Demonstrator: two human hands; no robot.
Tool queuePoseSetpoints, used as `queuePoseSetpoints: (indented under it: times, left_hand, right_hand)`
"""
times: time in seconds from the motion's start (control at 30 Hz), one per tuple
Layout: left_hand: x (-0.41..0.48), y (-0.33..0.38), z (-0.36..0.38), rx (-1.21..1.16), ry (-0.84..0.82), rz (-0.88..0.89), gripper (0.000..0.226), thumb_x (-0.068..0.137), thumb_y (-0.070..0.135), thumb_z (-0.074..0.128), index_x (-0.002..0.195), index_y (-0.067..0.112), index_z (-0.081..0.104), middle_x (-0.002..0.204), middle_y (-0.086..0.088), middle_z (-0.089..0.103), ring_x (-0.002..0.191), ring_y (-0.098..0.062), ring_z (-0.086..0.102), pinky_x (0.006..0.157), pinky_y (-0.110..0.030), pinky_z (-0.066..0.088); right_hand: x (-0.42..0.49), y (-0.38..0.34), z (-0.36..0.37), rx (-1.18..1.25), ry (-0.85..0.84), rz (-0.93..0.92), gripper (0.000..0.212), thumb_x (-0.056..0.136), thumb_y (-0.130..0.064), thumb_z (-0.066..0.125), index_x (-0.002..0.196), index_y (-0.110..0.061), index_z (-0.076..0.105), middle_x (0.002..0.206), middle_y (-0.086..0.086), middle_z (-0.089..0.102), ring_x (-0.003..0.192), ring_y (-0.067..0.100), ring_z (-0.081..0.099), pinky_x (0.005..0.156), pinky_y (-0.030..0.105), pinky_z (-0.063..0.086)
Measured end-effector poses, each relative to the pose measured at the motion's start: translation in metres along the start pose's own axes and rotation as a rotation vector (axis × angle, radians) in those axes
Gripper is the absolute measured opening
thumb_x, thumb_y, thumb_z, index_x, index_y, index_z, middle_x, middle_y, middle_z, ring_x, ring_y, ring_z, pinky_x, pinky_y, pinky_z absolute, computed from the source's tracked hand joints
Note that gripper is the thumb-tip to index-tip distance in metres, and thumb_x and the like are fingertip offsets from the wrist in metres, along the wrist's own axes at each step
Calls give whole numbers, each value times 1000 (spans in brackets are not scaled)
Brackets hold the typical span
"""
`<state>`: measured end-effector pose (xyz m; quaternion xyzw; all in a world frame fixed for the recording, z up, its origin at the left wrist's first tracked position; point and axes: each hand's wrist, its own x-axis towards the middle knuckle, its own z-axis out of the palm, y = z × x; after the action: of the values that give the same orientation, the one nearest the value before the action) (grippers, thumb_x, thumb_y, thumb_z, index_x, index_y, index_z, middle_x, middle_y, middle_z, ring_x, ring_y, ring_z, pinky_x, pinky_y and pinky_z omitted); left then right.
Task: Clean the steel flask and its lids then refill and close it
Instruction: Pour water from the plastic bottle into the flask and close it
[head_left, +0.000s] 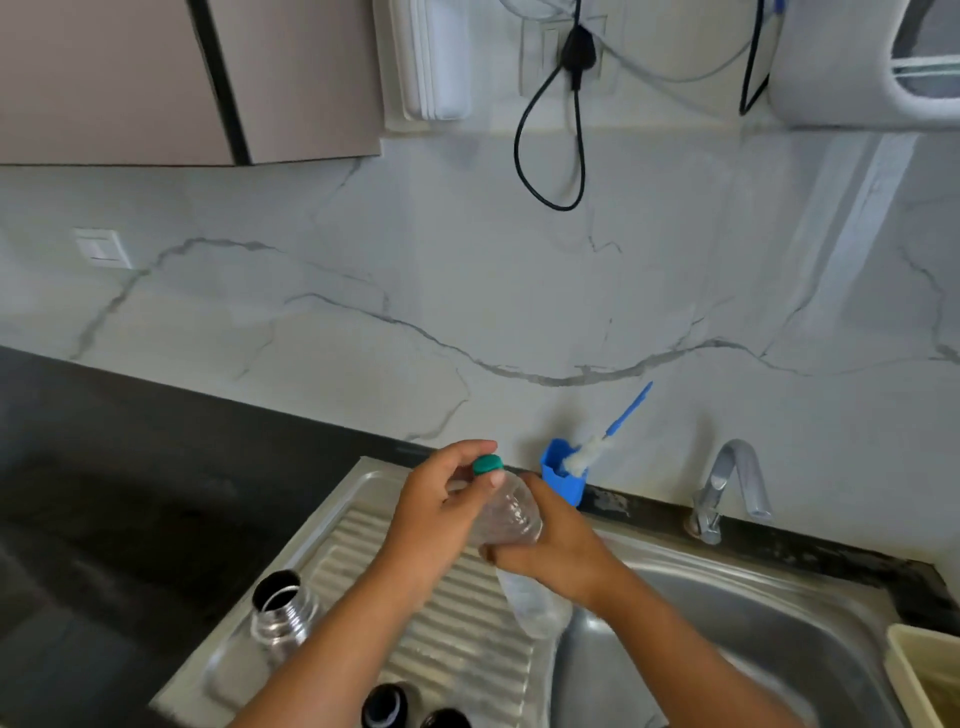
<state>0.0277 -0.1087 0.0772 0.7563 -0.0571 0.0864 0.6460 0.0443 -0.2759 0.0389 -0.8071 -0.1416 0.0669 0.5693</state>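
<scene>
While the left hand (441, 504) pinches the green cap (487, 464) of a clear plastic bottle (511, 512) between thumb and fingers, the right hand (558, 551) wraps round the bottle's middle and holds it tilted, cap end up and away from the person. The bottle's lower end sticks out below the right hand, above the line where the ribbed drainboard (467, 649) meets the sink basin (727, 623). The steel flask (283, 610) stands upright and uncapped on the drainboard, below and to the left of the left hand, beside that forearm and apart from both hands. Two dark lids (387, 704) sit under the left forearm, cut off by the bottom edge of view. Just beyond the right hand, a blue holder (561, 480) carries a white bottle brush (589, 452) whose blue handle leans toward the wall. A steel tap (727, 483) stands farther to the right of that hand, and the dark worktop (104, 493) stretches away to the left of the left hand.
</scene>
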Motion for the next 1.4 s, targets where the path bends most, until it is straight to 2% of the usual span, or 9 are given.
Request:
queuePoseSetpoints:
  times: [0.17, 0.3, 0.43, 0.63, 0.87, 0.97, 1.1, 1.3, 1.4]
  left_hand:
    - [-45, 18, -15, -255, -169, -140, 34, 87, 31, 72, 119, 20, 76, 117, 1, 77, 114, -10, 69, 92, -19, 51]
    - [-64, 14, -11, -235, -6, -136, 22, 92, 25, 71, 113, 19, 76, 112, 4, 78, 111, -9, 71, 89, -16, 51]
    - [-76, 11, -9, -266, 181, -191, 17, 92, 19, 77, 108, 12, 75, 99, 2, 79, 98, -11, 73, 80, -17, 54]
    - [-84, 12, -17, -331, 406, -251, 35, 85, 18, 85, 106, 3, 61, 82, -1, 67, 67, -4, 69, 60, -17, 54]
    - [-81, 2, -61, -285, 145, -214, 33, 78, 38, 83, 108, 24, 78, 112, -6, 75, 105, -17, 72, 84, -27, 59]
    - [-75, -7, -90, -304, 78, -208, 27, 88, 27, 79, 114, 24, 78, 117, -6, 75, 109, -15, 71, 86, -22, 56]
    - [-70, -7, -109, -339, 99, -160, 23, 91, 17, 76, 114, 14, 76, 109, -1, 79, 103, -9, 73, 83, -16, 54]
    - [-54, -24, -159, -362, 162, -97, 24, 94, 34, 71, 113, 21, 73, 118, 6, 77, 119, -7, 68, 102, -27, 49]
    - [-54, -49, -178, -309, 199, -125, 22, 98, 34, 67, 115, 21, 70, 121, 8, 75, 120, -4, 66, 104, -27, 48]
  right_hand:
    - [-45, -15, 15, 59, -77, -7, 57, 68, -12, 88, 115, -26, 60, 95, -8, 71, 87, 7, 68, 76, 26, 55]
    - [-52, -16, 34, -2, 13, -36, 61, 61, -23, 90, 113, -31, 59, 99, -7, 74, 87, 7, 72, 77, 29, 58]
    - [-53, -16, 50, -98, 97, -75, 62, 61, -21, 90, 108, -38, 54, 92, -12, 72, 80, 1, 69, 66, 17, 53]
    - [-51, -23, 80, -184, 85, -119, 62, 63, -28, 90, 110, -39, 49, 95, -13, 71, 83, 0, 69, 70, 26, 59]
    - [-40, -33, 107, -138, 88, -117, 66, 64, -26, 90, 113, -44, 50, 95, -15, 72, 83, 2, 70, 68, 27, 59]
    - [-31, -35, 124, -123, 133, -100, 63, 64, -22, 90, 113, -40, 54, 94, -17, 72, 80, 4, 71, 67, 27, 58]
    - [-25, -39, 138, -139, 169, -105, 65, 63, -21, 90, 115, -35, 54, 94, -16, 72, 83, 3, 70, 68, 21, 55]
    - [-12, -41, 163, -342, 182, -46, 65, 66, -27, 86, 118, -39, 49, 95, -17, 66, 84, 3, 63, 69, 15, 48]
    - [-8, -43, 164, -573, 99, -38, 69, 68, -31, 80, 125, -43, 43, 109, -16, 61, 92, 11, 61, 73, 27, 53]
